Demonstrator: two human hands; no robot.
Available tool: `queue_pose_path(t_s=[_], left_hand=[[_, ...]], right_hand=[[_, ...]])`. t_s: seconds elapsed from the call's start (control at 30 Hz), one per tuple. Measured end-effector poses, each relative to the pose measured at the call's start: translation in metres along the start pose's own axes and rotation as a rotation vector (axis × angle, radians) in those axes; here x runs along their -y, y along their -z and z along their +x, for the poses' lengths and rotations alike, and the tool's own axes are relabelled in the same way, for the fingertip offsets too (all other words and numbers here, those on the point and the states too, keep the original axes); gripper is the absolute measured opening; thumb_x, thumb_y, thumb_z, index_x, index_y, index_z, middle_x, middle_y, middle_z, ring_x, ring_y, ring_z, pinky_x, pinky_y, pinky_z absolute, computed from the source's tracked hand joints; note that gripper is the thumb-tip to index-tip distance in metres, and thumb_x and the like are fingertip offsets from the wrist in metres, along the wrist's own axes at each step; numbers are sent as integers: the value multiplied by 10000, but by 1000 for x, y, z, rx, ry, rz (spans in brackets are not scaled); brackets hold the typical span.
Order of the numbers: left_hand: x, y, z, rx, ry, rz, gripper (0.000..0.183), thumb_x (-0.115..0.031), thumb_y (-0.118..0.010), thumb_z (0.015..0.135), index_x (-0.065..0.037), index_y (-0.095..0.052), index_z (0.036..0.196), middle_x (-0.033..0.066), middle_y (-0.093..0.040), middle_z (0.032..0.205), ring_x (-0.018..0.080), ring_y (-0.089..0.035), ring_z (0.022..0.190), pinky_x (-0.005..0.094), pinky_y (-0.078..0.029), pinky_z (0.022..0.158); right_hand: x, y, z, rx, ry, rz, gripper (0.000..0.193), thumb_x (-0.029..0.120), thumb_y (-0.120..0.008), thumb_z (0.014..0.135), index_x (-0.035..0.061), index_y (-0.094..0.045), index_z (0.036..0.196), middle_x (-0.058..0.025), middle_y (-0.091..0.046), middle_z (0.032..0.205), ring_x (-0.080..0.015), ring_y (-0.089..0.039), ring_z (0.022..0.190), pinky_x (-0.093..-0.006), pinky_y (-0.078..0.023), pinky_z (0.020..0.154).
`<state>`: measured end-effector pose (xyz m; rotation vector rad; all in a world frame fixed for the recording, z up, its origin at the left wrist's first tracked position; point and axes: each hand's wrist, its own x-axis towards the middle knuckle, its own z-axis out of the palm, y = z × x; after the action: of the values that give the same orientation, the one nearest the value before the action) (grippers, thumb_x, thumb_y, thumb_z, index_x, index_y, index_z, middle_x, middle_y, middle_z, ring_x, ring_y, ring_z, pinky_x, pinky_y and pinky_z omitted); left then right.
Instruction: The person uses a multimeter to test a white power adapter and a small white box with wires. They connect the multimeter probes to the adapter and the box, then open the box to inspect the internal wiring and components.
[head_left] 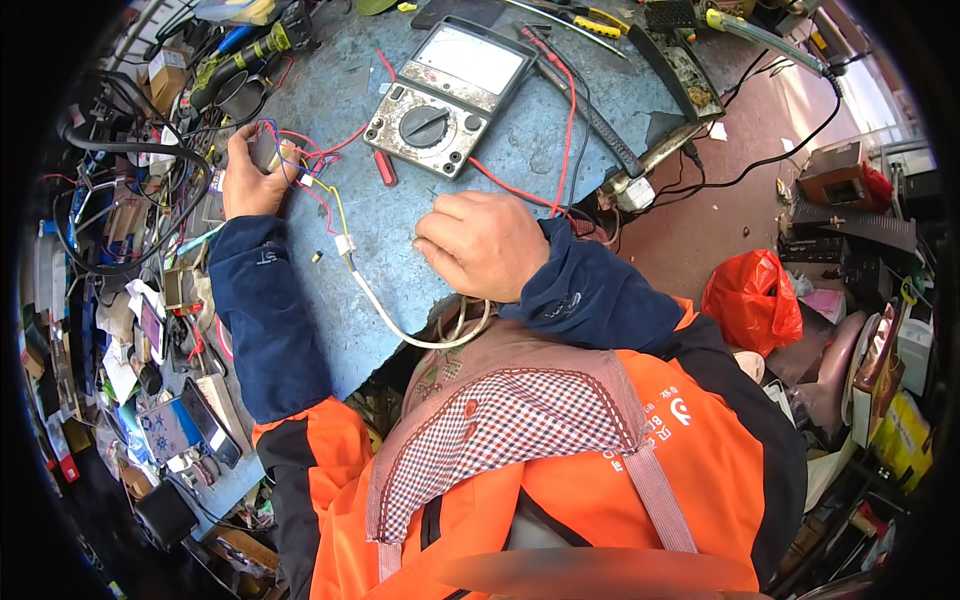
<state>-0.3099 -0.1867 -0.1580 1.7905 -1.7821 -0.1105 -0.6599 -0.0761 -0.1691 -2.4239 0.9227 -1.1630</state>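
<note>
At the left of the bench, my left hand (252, 178) closes around a small greyish block-shaped part (264, 152) with red, blue and yellow wires coming off it. The wires lead to a white plug connector (344, 244), and a white cable (395, 328) curves from there to below my right hand. My right hand (482, 245) is curled near the bench's front edge; whatever its fingers may hold is hidden. Beyond it, an analog multimeter (428, 126) lies face up, with red and black test leads. A small red piece (385, 168) lies beside the meter.
Tools and tangled cables crowd the left side, among them a green-and-black power tool (240, 62). Yellow-handled pliers (597, 24) lie at the back. A soldering iron with a clear greenish handle (765, 38) is at the back right. A red plastic bag (752, 303) sits to the right.
</note>
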Motion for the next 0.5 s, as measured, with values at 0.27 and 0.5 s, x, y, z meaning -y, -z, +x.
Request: queue_pose_path(t_s=[0.27, 0.5], left_hand=[[7, -2, 1, -2, -9, -9, 823, -386, -925, 816, -64, -531, 1463, 208, -696, 1305, 336, -679, 1203, 436, -518, 1054], [12, -5, 1, -83, -58, 27, 864, -458, -920, 804, -105, -518, 1482, 266, -730, 1202, 390, -748, 1078, 453, -573, 939]], right_hand=[[0, 0, 0, 1, 4, 3, 134, 184, -762, 906, 92, -666, 887, -78, -600, 821, -299, -673, 772, -429, -544, 655], [0, 0, 0, -11, 18, 17, 114, 169, -783, 904, 87, -711, 940, -78, -609, 822, -300, -659, 745, -429, -531, 639]])
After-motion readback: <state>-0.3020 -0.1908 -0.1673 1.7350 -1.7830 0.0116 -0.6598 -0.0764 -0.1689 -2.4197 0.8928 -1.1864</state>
